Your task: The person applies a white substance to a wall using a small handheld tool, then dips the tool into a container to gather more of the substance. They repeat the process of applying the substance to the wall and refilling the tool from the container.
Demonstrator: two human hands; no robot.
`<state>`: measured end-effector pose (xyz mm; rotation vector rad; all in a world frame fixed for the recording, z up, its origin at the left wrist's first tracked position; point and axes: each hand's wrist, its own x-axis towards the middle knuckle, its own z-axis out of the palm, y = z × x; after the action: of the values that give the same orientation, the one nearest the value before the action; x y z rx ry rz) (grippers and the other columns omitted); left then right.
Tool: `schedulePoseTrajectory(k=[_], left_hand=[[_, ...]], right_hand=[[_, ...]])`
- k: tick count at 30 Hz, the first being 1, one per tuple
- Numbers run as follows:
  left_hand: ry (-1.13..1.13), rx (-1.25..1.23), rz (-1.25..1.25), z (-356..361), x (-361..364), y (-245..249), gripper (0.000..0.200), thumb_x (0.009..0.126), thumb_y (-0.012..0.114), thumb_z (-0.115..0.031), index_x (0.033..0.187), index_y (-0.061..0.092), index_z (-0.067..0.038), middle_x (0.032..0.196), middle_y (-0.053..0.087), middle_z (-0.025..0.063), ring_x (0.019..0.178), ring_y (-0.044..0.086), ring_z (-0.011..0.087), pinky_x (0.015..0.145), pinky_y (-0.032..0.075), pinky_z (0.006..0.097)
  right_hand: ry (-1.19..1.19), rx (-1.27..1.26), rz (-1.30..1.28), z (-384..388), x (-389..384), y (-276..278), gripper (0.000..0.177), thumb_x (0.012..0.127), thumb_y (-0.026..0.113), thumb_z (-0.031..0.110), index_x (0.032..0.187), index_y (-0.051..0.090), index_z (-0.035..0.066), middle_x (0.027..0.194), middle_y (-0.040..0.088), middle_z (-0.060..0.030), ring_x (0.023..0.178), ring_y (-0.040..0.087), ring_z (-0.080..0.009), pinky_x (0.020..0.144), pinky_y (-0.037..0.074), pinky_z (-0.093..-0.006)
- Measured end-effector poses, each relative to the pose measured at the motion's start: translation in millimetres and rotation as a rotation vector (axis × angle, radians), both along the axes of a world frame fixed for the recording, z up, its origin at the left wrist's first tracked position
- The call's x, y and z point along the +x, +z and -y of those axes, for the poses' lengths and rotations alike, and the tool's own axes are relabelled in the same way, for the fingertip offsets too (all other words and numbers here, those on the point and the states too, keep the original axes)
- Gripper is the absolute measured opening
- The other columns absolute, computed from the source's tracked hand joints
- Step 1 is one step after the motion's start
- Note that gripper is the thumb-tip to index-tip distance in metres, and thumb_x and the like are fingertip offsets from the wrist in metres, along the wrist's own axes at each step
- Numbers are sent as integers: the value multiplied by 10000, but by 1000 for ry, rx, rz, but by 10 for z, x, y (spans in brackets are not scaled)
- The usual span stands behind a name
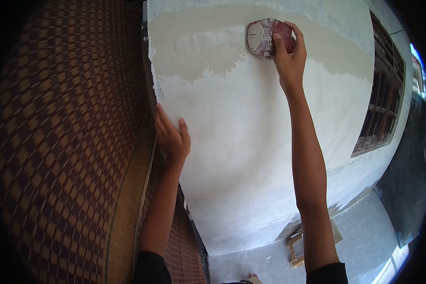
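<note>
My right hand (290, 60) grips a dark red putty spreader (262, 39) against the upper part of a white wall (232, 128). Pale filler is smeared over the spreader's left side. Around it runs a wide band of beige-grey putty (189, 45) with a ragged lower border. Lower and to the left, my left hand (173, 137) lies against the wall's left edge, thumb apart from the fingers, holding nothing. Some of its fingertips reach round that edge and are partly hidden.
A brown and tan woven panel (71, 123) stands close along the left. At right is a barred window (382, 90), with a dark panel (404, 165) beyond. Below, a small wooden stool (296, 248) sits on the grey tiled floor (364, 232), and a foot (253, 277) shows.
</note>
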<state>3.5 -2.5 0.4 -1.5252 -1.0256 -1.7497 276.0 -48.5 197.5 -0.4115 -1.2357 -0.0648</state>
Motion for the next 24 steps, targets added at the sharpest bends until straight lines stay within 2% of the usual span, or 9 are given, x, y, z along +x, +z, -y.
schedulePoseTrajectory(k=[2, 5, 9, 12, 13, 16, 20, 22, 24], left_hand=[[-7, -2, -4, 8, 13, 1, 718, 986, 500, -239, 1556, 184, 63, 1477, 368, 311, 1305, 449, 471, 1066, 403, 515], [-28, -23, 9, 20, 18, 0, 715, 986, 501, -238, 1551, 191, 72, 1480, 365, 313, 1311, 445, 471, 1068, 401, 514], [-16, 6, 6, -8, 4, -4, 716, 981, 506, -235, 1551, 196, 69, 1481, 367, 309, 1311, 446, 467, 1064, 405, 514], [-11, 1, 8, -8, 7, -2, 718, 980, 507, -233, 1552, 195, 67, 1478, 371, 309, 1309, 448, 465, 1062, 407, 513], [-10, -13, 10, -1, 14, -12, 719, 980, 507, -233, 1553, 194, 67, 1475, 372, 310, 1307, 449, 465, 1061, 408, 512], [-32, -55, 34, 30, 25, -6, 717, 980, 506, -230, 1552, 194, 70, 1476, 373, 308, 1309, 448, 464, 1063, 407, 511], [-8, -2, 4, 6, 8, 2, 712, 983, 502, -230, 1552, 195, 68, 1475, 373, 308, 1309, 448, 463, 1062, 409, 512], [-10, 4, 4, 9, 13, 3, 707, 986, 497, -232, 1551, 196, 69, 1472, 376, 310, 1304, 451, 463, 1057, 412, 512], [-10, -4, 3, 8, 15, -2, 707, 987, 496, -233, 1550, 196, 71, 1470, 375, 313, 1300, 454, 464, 1054, 414, 513]], right_hand=[[39, -3, 2, -16, -107, 17, 408, 957, 636, 140, 1353, 539, 145, 999, 713, -125, 882, 676, -181, 818, 527, -315], [-233, -54, 115, -39, -190, 34, 401, 959, 631, 130, 1350, 541, 134, 989, 716, -118, 881, 671, -166, 795, 527, -297], [-66, 8, 24, -36, -57, 62, 395, 958, 640, 142, 1342, 547, 131, 962, 703, -102, 854, 660, -162, 774, 537, -305], [66, 2, 60, 16, -145, 48, 394, 958, 640, 137, 1341, 548, 130, 962, 694, -101, 844, 653, -160, 782, 539, -314], [-136, -4, 110, -6, -182, 27, 397, 958, 639, 124, 1344, 546, 131, 986, 697, -121, 846, 661, -163, 782, 544, -320], [-223, -44, 121, -34, -147, 41, 404, 958, 642, 124, 1350, 542, 135, 984, 703, -129, 851, 669, -165, 782, 545, -325], [-15, 23, 54, -50, -83, 104, 398, 963, 638, 138, 1349, 542, 138, 984, 714, -126, 858, 680, -182, 799, 538, -329], [-50, -2, 75, -29, -155, 80, 394, 964, 634, 136, 1347, 543, 136, 995, 718, -130, 858, 682, -187, 797, 539, -328], [-218, -54, 148, -18, -206, 47, 387, 964, 631, 130, 1342, 547, 124, 1001, 719, -127, 857, 681, -182, 790, 538, -323]])
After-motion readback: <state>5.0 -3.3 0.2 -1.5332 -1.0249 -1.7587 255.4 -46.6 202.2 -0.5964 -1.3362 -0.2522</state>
